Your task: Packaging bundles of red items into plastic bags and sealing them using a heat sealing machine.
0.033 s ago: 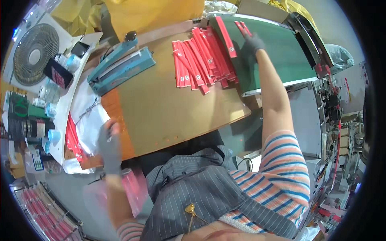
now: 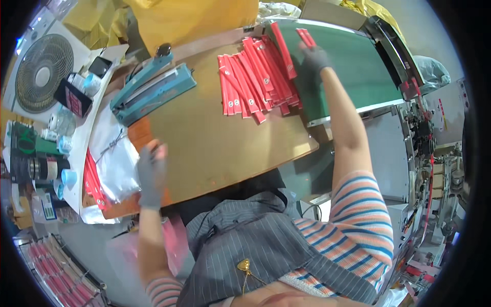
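My right hand (image 2: 315, 58), in a grey glove with bare fingertips, reaches over the green conveyor belt (image 2: 353, 71). Its fingers are closed on a slim red packet (image 2: 306, 37). Just left of it, another long red packet (image 2: 283, 48) lies by the belt's edge. A heap of red packets (image 2: 245, 77) is spread on the brown tabletop (image 2: 204, 148). My left hand (image 2: 152, 176), gloved the same way, hovers at the table's near left, beside clear plastic bags (image 2: 115, 169). Its fingers look loosely apart with nothing visible in them, though slightly blurred.
A blue bag sealer (image 2: 156, 94) stands on the table's far left. Further left are a fan (image 2: 43, 74), a phone (image 2: 74, 97) and jars on a white shelf. More red packets (image 2: 92, 179) lie beside the bags. Machinery (image 2: 427, 128) stands at the right.
My left hand has moved right and slightly up, toward the tabletop. My right hand has shifted a little left with its packet. The packet at the belt's edge has slid left toward the heap.
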The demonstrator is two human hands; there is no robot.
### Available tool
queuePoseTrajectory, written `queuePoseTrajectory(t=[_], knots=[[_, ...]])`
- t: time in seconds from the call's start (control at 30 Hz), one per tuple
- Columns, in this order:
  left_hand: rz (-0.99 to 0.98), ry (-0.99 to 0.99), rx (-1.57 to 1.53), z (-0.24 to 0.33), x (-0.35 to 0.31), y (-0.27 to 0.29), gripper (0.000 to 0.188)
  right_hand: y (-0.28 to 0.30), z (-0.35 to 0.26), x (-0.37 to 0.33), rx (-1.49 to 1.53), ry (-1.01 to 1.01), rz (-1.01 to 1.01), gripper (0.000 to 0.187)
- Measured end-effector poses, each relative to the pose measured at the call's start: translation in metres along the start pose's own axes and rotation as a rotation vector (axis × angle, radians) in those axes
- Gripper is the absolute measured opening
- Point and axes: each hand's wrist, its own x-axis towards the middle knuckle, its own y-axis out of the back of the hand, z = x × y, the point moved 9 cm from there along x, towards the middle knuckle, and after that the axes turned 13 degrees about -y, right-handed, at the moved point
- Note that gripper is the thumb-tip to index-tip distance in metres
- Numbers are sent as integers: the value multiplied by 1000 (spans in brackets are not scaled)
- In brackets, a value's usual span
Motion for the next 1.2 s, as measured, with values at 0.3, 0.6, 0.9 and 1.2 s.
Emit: queuePoseTrajectory(t=[0.3, 0.6, 0.9, 1.2], knots=[[-55, 179, 122, -20, 156, -235, 76, -47, -161, -96, 493, -251, -111, 84], [22, 657, -913, -46, 144, -240, 68, -80, -222, -173, 1091, -97, -944, 68], [-172, 532, -1017, -53, 80, -168, 51, -99, -281, -288, 1802, -167, -1555, 47], [-188, -123, -814, 49, 47, -36, 61, 54, -288, -340, 1499, 667, -1076, 67]])
